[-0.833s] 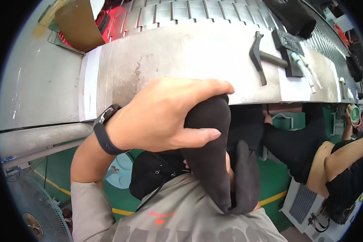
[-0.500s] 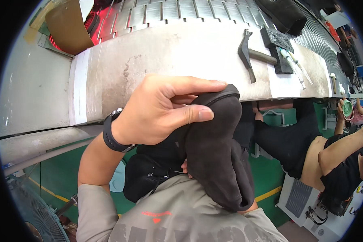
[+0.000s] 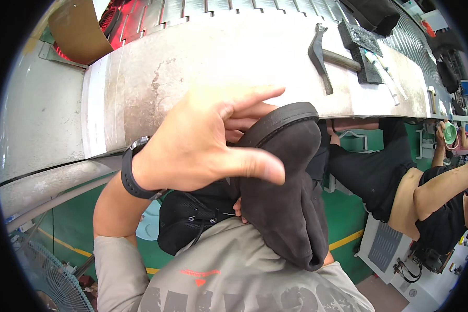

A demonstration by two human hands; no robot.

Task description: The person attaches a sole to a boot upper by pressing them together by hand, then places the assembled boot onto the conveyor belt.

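A dark grey-brown suede boot (image 3: 278, 192) with a black sole (image 3: 280, 120) is held in front of my chest, toe up. My left hand (image 3: 202, 132), a black watch on its wrist, is beside the toe end with thumb and fingers spread apart. Its thumb lies across the front of the upper, and its fingers reach behind the sole edge. Whether they touch the boot is hard to tell. My right hand (image 3: 237, 208) is mostly hidden behind the boot and supports it; only fingertips show at its left edge.
On the pale workbench (image 3: 208, 57) ahead lie a hammer (image 3: 322, 54), dark blocks (image 3: 364, 52) and syringes (image 3: 382, 75). Beyond runs a slatted metal conveyor (image 3: 244, 6), bearing another dark boot (image 3: 374, 15). A co-worker's arm (image 3: 444, 190) is at right; a fan (image 3: 49, 278) stands lower left.
My left hand has opened from its pinch on the toe, thumb and fingers moving apart. The boot has turned so that more of its sole edge shows.
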